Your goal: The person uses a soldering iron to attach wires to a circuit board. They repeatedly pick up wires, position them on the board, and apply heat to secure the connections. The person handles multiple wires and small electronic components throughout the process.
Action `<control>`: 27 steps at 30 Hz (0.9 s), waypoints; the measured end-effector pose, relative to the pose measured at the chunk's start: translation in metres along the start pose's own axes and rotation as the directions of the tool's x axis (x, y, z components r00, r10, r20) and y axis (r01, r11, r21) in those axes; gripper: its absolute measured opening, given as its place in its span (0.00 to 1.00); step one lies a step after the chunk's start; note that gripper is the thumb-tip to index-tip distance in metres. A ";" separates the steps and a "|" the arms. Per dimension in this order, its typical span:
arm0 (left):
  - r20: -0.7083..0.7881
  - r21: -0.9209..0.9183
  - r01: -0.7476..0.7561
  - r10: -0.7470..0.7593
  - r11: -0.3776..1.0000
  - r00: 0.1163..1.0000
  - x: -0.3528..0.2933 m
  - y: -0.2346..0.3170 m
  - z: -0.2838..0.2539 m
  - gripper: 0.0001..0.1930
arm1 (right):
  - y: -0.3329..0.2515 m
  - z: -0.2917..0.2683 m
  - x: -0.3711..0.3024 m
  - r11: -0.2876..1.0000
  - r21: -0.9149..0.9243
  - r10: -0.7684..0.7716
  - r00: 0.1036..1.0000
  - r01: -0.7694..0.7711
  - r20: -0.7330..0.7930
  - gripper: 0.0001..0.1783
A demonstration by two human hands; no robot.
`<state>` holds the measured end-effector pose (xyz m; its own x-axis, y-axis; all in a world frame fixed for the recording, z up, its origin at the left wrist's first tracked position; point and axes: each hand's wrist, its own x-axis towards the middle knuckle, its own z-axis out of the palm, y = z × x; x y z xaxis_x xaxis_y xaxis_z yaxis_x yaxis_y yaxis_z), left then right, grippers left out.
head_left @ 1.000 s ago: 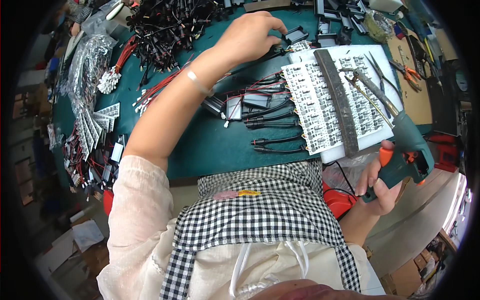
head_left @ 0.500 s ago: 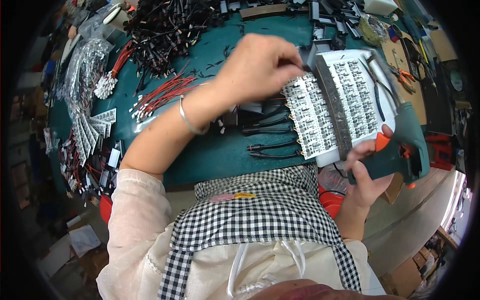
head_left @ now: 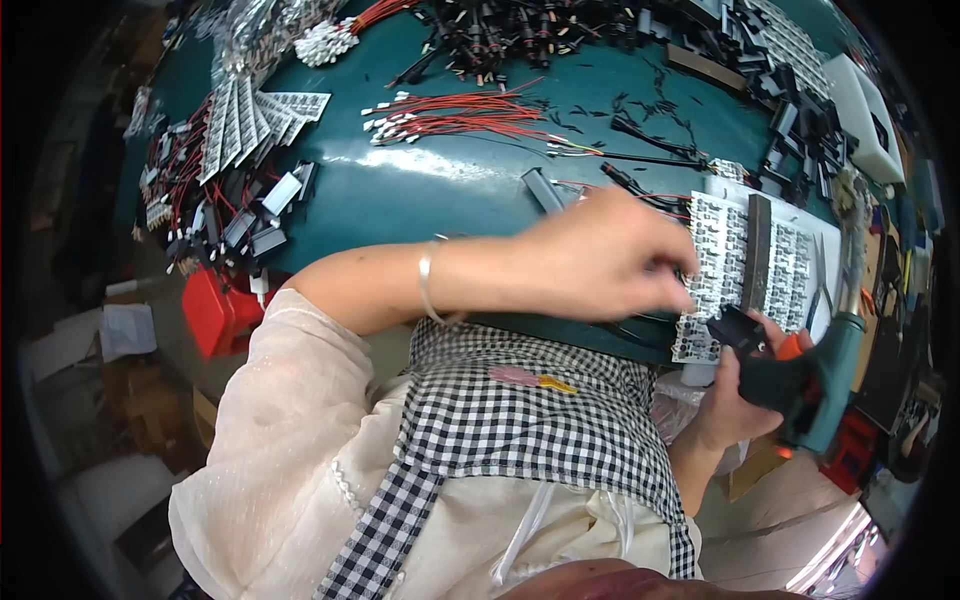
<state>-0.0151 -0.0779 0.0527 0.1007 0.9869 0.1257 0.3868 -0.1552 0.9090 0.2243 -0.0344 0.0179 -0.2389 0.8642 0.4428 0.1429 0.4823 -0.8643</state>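
My left hand (head_left: 610,255), blurred by motion, is closed at the left edge of a panel of small white circuit boards (head_left: 715,240). What its curled fingers hold, if anything, cannot be made out. My right hand (head_left: 735,400) is wrapped round the grip of a green and black pistol-shaped tool (head_left: 835,375) with an orange trigger, which looks like a soldering gun. A small black part (head_left: 735,328) shows just above the right thumb. Across the panel lies a dark bar (head_left: 756,250). Black cables (head_left: 640,185) lead to the boards' left side, partly hidden by my left hand.
Red wires with white plugs (head_left: 420,118) lie on the green table (head_left: 400,190). Black connectors (head_left: 520,35) are heaped at the back. Grey and black housings (head_left: 805,135) lie back right, another group (head_left: 265,205) at left beside fanned board strips (head_left: 255,120). Tweezers (head_left: 822,285) rest by the panel.
The view has swung, so the table appears shifted. My left hand has moved from the panel's far left corner nearer to me along its edge. A black part now shows above my right thumb.
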 end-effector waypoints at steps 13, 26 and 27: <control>-0.637 0.620 0.673 -0.241 0.404 0.732 -0.128 -0.119 -0.179 0.06 | 0.007 -0.027 0.008 0.963 0.214 0.172 0.985 -0.166 -0.009 0.43; -0.347 0.515 0.649 -0.557 0.560 0.755 -0.157 -0.061 -0.148 0.11 | 0.003 -0.037 0.011 0.942 0.279 0.178 0.982 -0.188 0.060 0.48; -0.363 0.493 0.600 -0.478 0.630 0.800 -0.149 -0.060 -0.136 0.12 | 0.002 -0.035 0.010 0.945 0.277 0.163 0.985 -0.174 0.065 0.49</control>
<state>-0.1784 -0.2100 0.0335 -0.4371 0.8791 -0.1900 0.7560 0.4736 0.4518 0.2564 -0.0201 0.0292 -0.2743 0.9200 0.2799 -0.0895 0.2654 -0.9600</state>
